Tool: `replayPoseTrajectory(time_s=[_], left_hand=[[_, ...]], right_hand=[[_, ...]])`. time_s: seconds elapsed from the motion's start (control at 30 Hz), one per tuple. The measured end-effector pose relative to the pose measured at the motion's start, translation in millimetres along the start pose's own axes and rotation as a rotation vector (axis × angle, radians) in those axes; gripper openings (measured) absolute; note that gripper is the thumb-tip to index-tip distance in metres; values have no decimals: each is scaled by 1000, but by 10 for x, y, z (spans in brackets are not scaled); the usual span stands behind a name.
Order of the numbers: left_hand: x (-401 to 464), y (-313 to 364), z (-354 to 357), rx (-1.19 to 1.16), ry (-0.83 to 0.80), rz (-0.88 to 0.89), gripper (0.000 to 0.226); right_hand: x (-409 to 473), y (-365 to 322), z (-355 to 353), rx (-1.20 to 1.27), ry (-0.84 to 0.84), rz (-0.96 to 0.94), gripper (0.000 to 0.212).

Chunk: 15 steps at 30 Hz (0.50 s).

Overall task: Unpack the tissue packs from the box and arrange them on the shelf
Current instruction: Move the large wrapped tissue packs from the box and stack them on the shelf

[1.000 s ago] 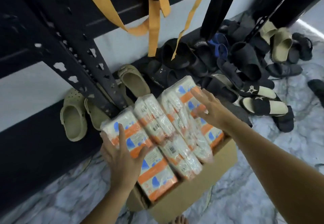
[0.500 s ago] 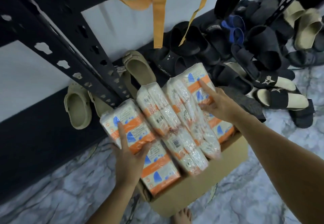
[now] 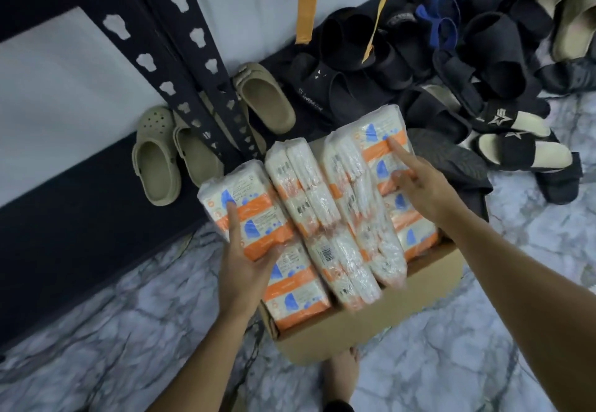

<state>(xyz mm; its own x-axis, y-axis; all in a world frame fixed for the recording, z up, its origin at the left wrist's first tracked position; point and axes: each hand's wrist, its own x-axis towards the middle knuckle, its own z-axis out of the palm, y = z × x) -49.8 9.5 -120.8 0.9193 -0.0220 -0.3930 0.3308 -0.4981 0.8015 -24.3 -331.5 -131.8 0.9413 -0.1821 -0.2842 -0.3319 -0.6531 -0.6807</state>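
Marble floor [image 3: 113, 331], box [image 3: 371, 321] of tissue packs [image 3: 309, 192], sandals [image 3: 371, 66] by black rack [image 3: 164, 47], left fingers [image 3: 233, 221] gripping one, right fingers [image 3: 398, 150] pressing another.

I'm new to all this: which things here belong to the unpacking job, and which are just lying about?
Job: tissue packs, cardboard box, black shelf frame, left hand, right hand.
Lying about: beige clogs, black sandals, orange straps.
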Motion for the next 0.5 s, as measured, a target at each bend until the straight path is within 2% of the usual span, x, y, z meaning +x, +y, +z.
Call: replayPoseTrajectory(time_s=[0.27,0.5], left_hand=[[-286,-379,-336,5,24,-44,108],[-575,-820,-914,-111,15,-51,105]], right_hand=[[-443,-243,277,23,-73,15,54],[-685,-731,738,42,-101,-20,51]])
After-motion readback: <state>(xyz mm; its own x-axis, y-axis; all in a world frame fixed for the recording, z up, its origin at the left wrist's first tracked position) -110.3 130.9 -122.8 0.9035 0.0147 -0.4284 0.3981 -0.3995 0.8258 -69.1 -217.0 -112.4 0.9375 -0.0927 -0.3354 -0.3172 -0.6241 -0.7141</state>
